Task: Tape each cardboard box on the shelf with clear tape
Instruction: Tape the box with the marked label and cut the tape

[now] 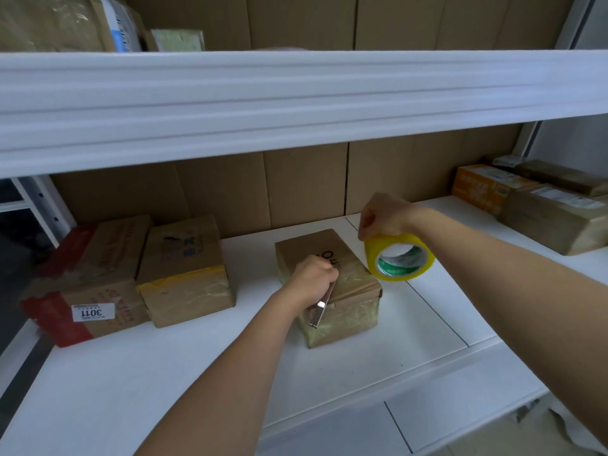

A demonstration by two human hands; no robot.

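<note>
Box: the small brown cardboard box (329,284) sat mid-shelf on the white shelf (131,373).
Left hand (314,279): grip closed on a slim metal blade (320,307).
Right hand (385,217): grip held the yellowish tape roll (399,256) beside the box.
Advice: keep tape taut, cut cleanly at the edge.

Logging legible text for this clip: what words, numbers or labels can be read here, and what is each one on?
"3011", upside down: white sticker on the red-taped cardboard box at far left.
"O" plus partly hidden black letters: top of the middle brown cardboard box, covered by the left hand.
Unreadable, too blurred: red print on the far-left box, labels on the right-hand boxes, green print inside the yellow tape roll.
</note>
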